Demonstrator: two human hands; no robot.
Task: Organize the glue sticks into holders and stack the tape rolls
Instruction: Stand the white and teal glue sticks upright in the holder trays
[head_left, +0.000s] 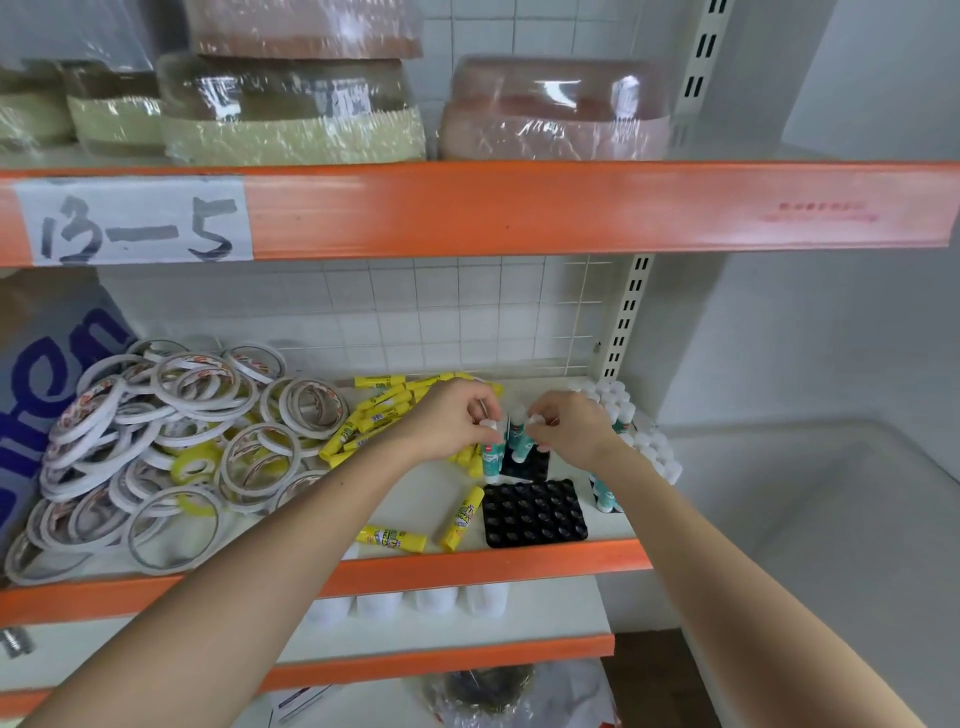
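I'm looking at a shelf (415, 566) with an orange front edge, and nearly everything the job needs is spread across it. Biggest thing on it is the heap of tape rolls (156, 447) on the left side, loose and overlapping, nothing stacked yet as far as I can judge. They sit well apart from both hands, so that half of the job looks untouched.

Next, the yellow glue sticks (374, 415) lie scattered flat in the middle, just behind and beside my left forearm, with two more near the front edge. On the right there's a block of white-capped glue sticks (618, 410) standing upright and packed tight, which I take to be a filled holder.

In front, an empty black holder (535, 512) lies flat near the edge, its sockets facing up, ready to take sticks. Behind it a second black holder (524, 465) carries a few teal glue sticks (491, 460) standing upright, right under my hands.

Now the hands. My left hand (457, 421) is curled, fingertips pinching a white cap on one of those teal sticks. My right hand (566, 426) is curled the same way, pinching another white-capped stick just beside it. Both sticks are held upright by the cap, I reckon to seat them straight down into sockets.
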